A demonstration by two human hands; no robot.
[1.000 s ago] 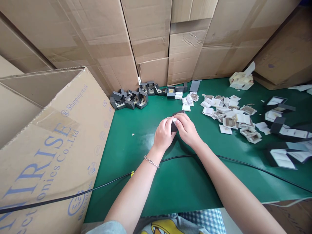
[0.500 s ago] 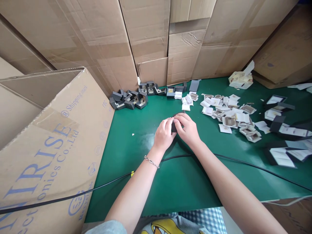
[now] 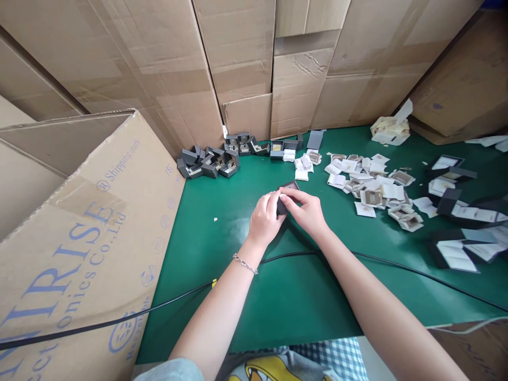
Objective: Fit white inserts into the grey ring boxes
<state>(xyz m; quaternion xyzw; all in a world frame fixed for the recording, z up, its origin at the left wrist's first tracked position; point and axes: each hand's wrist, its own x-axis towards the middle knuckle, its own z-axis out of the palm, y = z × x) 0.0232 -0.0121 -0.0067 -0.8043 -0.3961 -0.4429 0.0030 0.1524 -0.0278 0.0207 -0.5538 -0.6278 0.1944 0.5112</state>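
A small black box is held between both hands over the middle of the green table, its lid raised at the far side. My left hand wraps round its left side with closed fingers. From the right, my right hand presses its fingers on the box's top, with the thumb near the opening. Most of the box is hidden by the fingers, and its inside cannot be made out. Beyond the hands lie several open black boxes in a heap, with yellowish bits inside some of them.
White and grey paper inserts lie scattered at right. More black boxes with white linings sit at the far right. A tissue pack stands at the back. A black cable crosses under the forearms. A large carton stands at left.
The box's lid now stands open at the far side, where the fingers covered it before. My right hand's fingers have shifted slightly on the box.
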